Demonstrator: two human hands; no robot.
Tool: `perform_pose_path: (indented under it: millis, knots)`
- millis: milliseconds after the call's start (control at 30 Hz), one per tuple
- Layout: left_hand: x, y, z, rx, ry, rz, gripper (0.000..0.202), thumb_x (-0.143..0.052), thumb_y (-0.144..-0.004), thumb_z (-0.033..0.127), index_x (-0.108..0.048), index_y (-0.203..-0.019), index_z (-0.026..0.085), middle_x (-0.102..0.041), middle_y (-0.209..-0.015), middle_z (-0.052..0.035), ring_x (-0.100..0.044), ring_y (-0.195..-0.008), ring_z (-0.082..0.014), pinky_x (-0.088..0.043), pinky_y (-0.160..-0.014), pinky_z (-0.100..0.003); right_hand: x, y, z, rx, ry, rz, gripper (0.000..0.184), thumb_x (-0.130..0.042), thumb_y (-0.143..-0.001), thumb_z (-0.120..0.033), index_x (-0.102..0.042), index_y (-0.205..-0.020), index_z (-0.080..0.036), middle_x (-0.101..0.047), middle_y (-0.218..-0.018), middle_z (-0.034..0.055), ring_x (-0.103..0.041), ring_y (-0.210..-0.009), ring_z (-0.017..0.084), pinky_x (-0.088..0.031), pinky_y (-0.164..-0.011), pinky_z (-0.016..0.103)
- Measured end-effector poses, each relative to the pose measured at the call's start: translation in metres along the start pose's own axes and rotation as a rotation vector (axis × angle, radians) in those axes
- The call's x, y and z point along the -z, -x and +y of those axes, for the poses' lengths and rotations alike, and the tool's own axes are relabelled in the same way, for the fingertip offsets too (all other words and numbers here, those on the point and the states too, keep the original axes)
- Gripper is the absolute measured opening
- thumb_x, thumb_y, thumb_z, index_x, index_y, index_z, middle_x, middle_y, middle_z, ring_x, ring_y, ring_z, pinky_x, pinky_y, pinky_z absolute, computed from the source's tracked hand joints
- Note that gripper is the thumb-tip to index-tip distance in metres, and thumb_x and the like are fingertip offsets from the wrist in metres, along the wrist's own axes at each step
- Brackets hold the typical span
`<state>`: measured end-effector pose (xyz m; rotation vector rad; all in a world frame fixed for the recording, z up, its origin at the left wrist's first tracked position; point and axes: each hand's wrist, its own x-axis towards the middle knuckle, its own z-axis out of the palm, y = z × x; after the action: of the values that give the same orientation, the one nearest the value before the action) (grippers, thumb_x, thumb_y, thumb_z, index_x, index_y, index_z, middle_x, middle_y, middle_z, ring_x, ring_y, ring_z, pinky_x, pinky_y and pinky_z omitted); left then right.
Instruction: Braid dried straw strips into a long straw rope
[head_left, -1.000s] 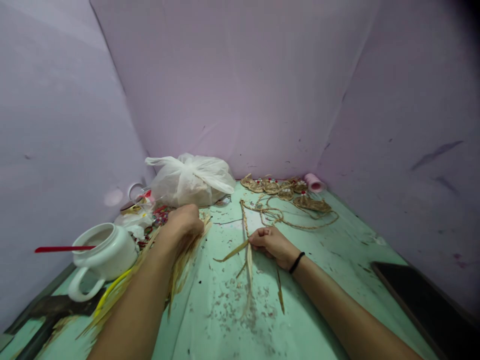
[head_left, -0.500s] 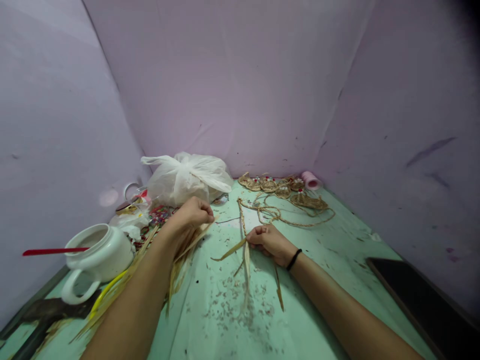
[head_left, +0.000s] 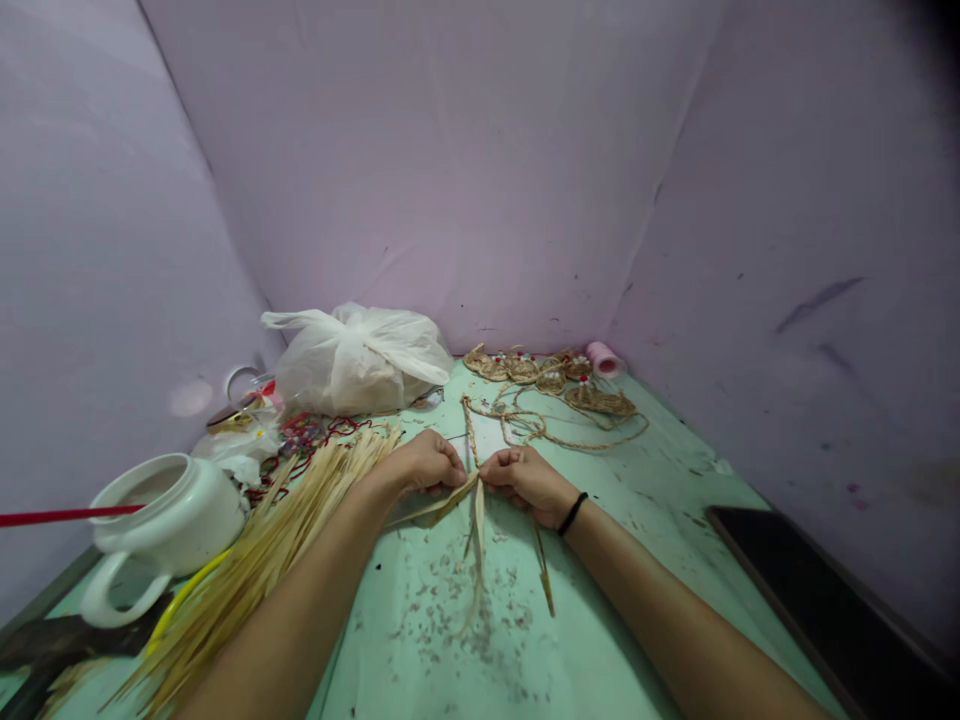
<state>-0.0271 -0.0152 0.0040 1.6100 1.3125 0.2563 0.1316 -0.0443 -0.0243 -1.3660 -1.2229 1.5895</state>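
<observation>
My left hand is closed in a pinch on a dried fiber strip, its tail trailing to the left under the fingers. Right beside it, my right hand, with a black band at the wrist, pinches the lower end of a thin straw-coloured braid. Unbraided strands hang from that point toward me, and one darker strand sticks out below the right hand. The fingertips of both hands almost meet at the braid's end. Left of my left forearm lies a bundle of dried strips.
A white pot holding a red stick stands at left, near a hammer-like dark tool. Farther back are a tied plastic bag, beaded woven pieces with cord and a pink thread spool. A dark flat object lies at right.
My left hand has moved right from the strip bundle to the braid's end, bringing a strip along. My right hand keeps its pinch on the braid. The view has shifted slightly right.
</observation>
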Motion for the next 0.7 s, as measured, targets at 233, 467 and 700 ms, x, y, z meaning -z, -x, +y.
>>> perform_pose_path:
  millis: [233, 467, 700]
  knots:
    - [-0.0006, 0.0033, 0.0019, 0.032, 0.014, -0.016, 0.014, -0.057, -0.056, 0.024, -0.056, -0.052, 0.011, -0.046, -0.036, 0.0014, -0.039, -0.033, -0.0077, -0.029, -0.036, -0.019, 0.0002, 0.0003, -0.0006, 0.02, -0.001, -0.003, 0.006, -0.055, -0.057, -0.018, -0.052, -0.055, -0.013, -0.047, -0.045, -0.0045, -0.024, -0.032, 0.002, -0.01, -0.033, 0.019]
    - [-0.0034, 0.0009, 0.0025, 0.027, 0.1, -0.051, 0.011, -0.058, -0.056, 0.022, -0.06, -0.06, 0.011, -0.045, -0.038, 0.0031, -0.037, -0.033, -0.0061, -0.027, -0.036, -0.018, 0.0001, 0.001, -0.0014, 0.016, -0.04, -0.005, 0.009, -0.057, -0.058, -0.021, -0.051, -0.057, -0.013, -0.049, -0.046, -0.0042, -0.024, -0.032, 0.002, -0.01, -0.033, 0.019]
    - [-0.0064, 0.0009, 0.0057, 0.052, 0.138, -0.01, 0.009, -0.056, -0.056, 0.02, -0.057, -0.054, 0.011, -0.044, -0.037, 0.0023, -0.034, -0.031, -0.0059, -0.025, -0.035, -0.019, 0.0014, 0.0025, -0.0035, 0.039, -0.088, -0.037, 0.013, -0.059, -0.059, -0.022, -0.051, -0.054, -0.013, -0.041, -0.038, -0.0062, -0.019, -0.032, 0.002, -0.007, -0.034, 0.02]
